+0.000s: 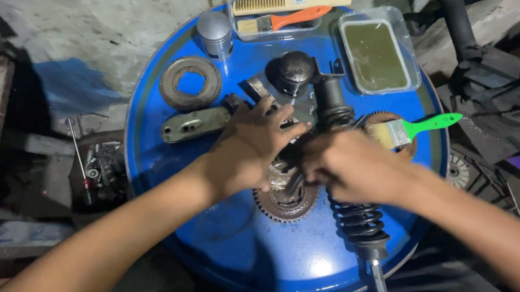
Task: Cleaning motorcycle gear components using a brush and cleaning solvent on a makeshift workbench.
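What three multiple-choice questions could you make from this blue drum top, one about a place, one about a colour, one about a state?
1. Where does the clear plastic tub of olive-green liquid sit on the round blue drum top?
A. far right
B. near left
C. centre

2. What colour is the handle of the paintbrush beside the right hand?
A. orange
B. green
C. wooden

3. What is the right hand doing?
A. resting flat
B. hanging clear
C. closed around the black coil-spring shock absorber

Answers: 1 A, it lies at the drum's far right edge. 2 B, the handle is bright green. 3 C, its fingers wrap the shock's middle.
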